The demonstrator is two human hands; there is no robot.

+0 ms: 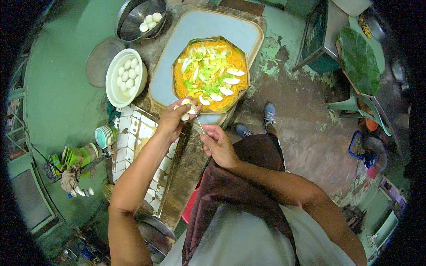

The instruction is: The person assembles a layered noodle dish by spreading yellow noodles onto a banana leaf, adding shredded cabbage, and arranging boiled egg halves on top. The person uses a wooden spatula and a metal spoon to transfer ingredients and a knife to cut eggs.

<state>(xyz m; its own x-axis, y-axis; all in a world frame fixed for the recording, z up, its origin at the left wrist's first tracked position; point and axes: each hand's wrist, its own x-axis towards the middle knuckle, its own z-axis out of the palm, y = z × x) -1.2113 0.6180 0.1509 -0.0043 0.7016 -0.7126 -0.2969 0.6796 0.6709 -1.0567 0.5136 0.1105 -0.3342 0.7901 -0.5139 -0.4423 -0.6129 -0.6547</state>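
Note:
My left hand [167,122] holds a cut boiled egg [187,104] in its fingers, over the near left edge of a noodle dish. In my right hand [220,147], a thin straight tool [199,122] is pinched between thumb and fingers. Its far end reaches the egg; whether it is a blade or a taut string, I cannot tell. Orange noodles [181,79] fill an eight-sided tray lined with leaf. Shredded pale green vegetable [206,62] covers their middle, and several egg wedges [231,81] lie along the right and near side.
The dish rests on a pale blue board [162,84]. Left of it stands a white tub [109,91] of whole peeled eggs, with a dark metal bowl [126,31] holding more eggs behind. A white-tiled ledge [128,148] lies nearer. Far right, a leaf-lined tray [359,62] leans by a plastic chair [348,106].

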